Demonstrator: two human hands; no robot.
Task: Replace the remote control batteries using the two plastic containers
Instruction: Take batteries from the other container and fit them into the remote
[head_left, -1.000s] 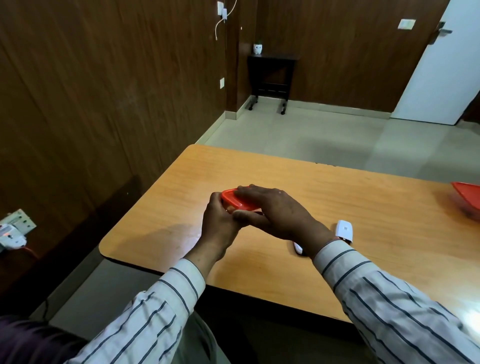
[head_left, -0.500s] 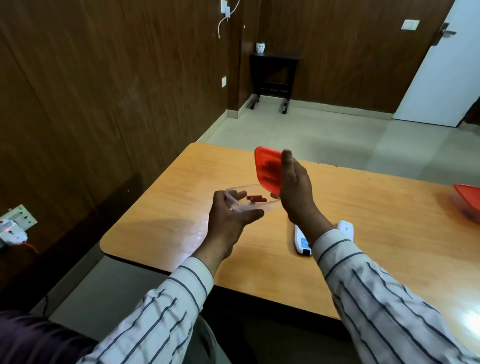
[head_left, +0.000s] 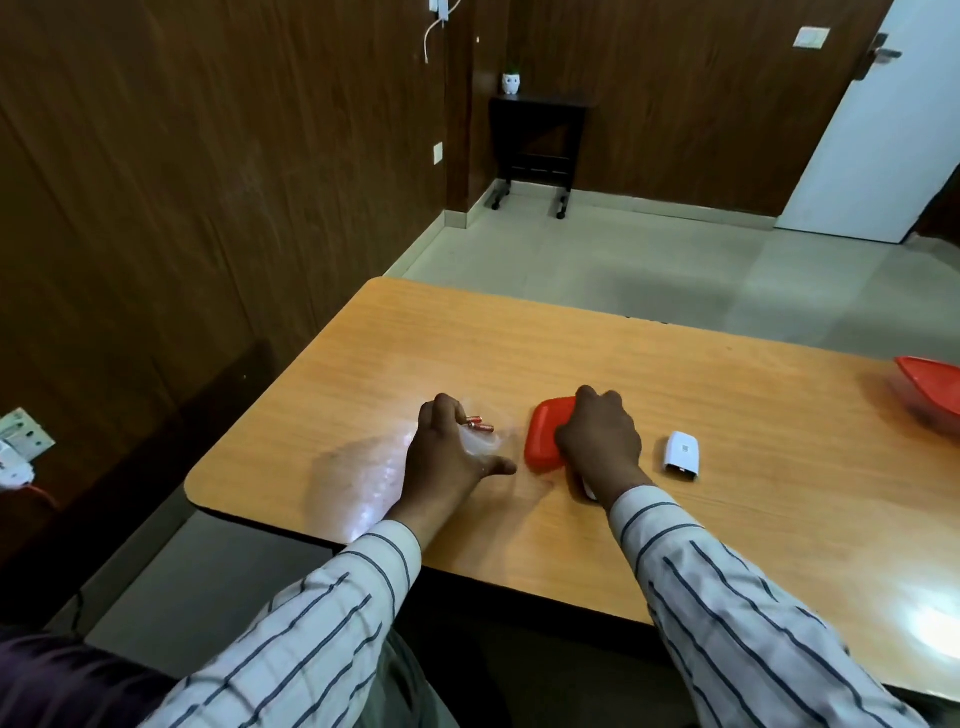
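Observation:
A small clear plastic container (head_left: 480, 441) rests on the wooden table (head_left: 675, 395), with two red batteries (head_left: 477, 423) in it. My left hand (head_left: 449, 457) grips its near side. Just to the right lies its red lid (head_left: 543, 434), flat on the table, with my right hand (head_left: 597, 441) on top of it. A white battery cover (head_left: 683, 454) lies to the right of that hand. The remote control (head_left: 589, 491) is almost wholly hidden under my right wrist. A second container with a red lid (head_left: 930, 389) stands at the right edge.
The table's left edge and rounded corner (head_left: 195, 491) are close to my left hand. A dark wood-panelled wall runs along the left, with a socket and plug (head_left: 18, 447) low down. A small black side table (head_left: 537, 140) and a white door (head_left: 878, 130) are across the tiled floor.
The red lid came off the clear container, was lifted upright by my right hand, and now lies flat on the table. My left hand lowered the open container to the table.

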